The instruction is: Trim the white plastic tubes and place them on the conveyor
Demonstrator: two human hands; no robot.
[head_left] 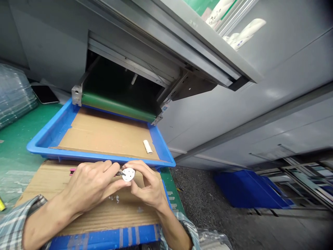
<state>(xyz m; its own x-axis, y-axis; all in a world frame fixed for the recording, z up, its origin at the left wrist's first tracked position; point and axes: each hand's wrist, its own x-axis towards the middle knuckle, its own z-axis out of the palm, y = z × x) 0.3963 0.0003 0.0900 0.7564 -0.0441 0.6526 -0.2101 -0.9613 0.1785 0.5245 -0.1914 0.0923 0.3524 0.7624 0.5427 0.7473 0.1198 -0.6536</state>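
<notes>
My right hand [148, 187] pinches a small white round part [128, 174] by its edge. Its flat face, dotted with several small holes, is turned toward me. My left hand [91, 182] is closed around a slim tool [119, 173] with a dark metal tip, most of it hidden by the fingers. That tip reaches the left side of the white part's face. A bit of pink [72, 171] shows behind the left hand; whether it belongs to the tool I cannot tell. Under both hands lies a cardboard sheet [130, 217] with small clear scraps on it.
Beyond my hands, a blue tray [39, 150] lined with cardboard holds one white cylindrical piece [147, 147]. A green conveyor belt [117, 106] ends over the tray, with another white piece [134, 79] on it. A phone [45, 94] and clear plastic packs [14, 93] are at left.
</notes>
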